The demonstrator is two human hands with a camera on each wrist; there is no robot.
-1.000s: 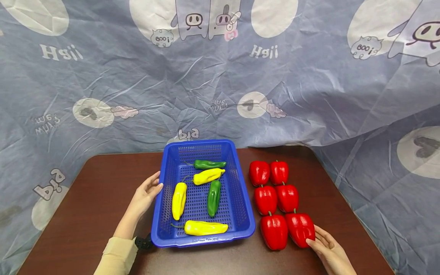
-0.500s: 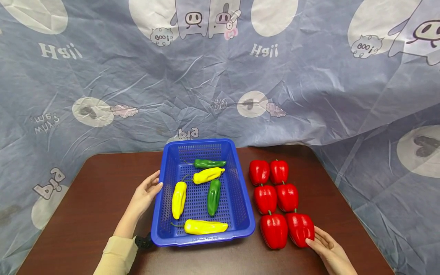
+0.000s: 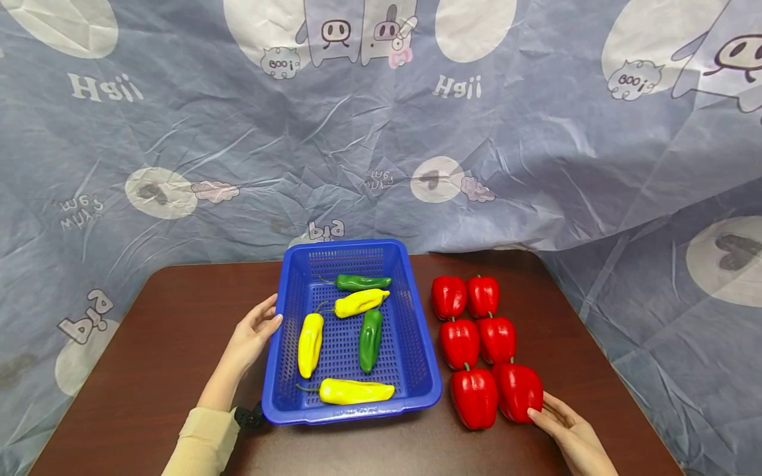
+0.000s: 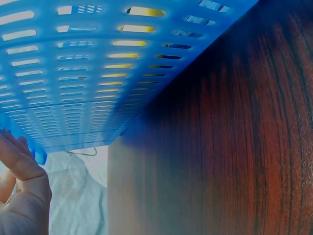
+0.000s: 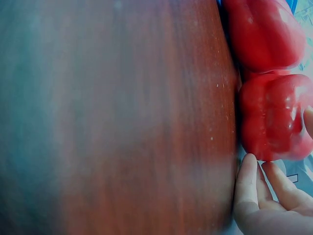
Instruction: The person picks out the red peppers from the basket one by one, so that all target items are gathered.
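My left hand [image 3: 253,334] holds the left rim of a blue plastic basket [image 3: 419,330], thumb at the rim. In the left wrist view its curled fingers meet the rim from outside. Inside the basket lie yellow long peppers [image 3: 357,392] and green long peppers [image 3: 370,340], spaced apart. Over on the right, my right hand [image 3: 571,430] grips the front right red bell pepper [image 3: 518,391] from its right side, thumb in front and fingers behind. The right wrist view shows fingertips against that pepper [image 5: 276,117], which still sits on the table.
Several more red bell peppers [image 3: 460,344] stand in two columns right of the basket, close together. A brown wooden table [image 3: 178,330] carries everything. Behind it hangs a grey-blue printed cloth [image 3: 333,145]. A black strap-like object [image 3: 250,418] shows at the left wrist.
The front right red bell pepper has turned a little and shifted slightly left and back in my right hand. My left hand and the basket have stayed put.
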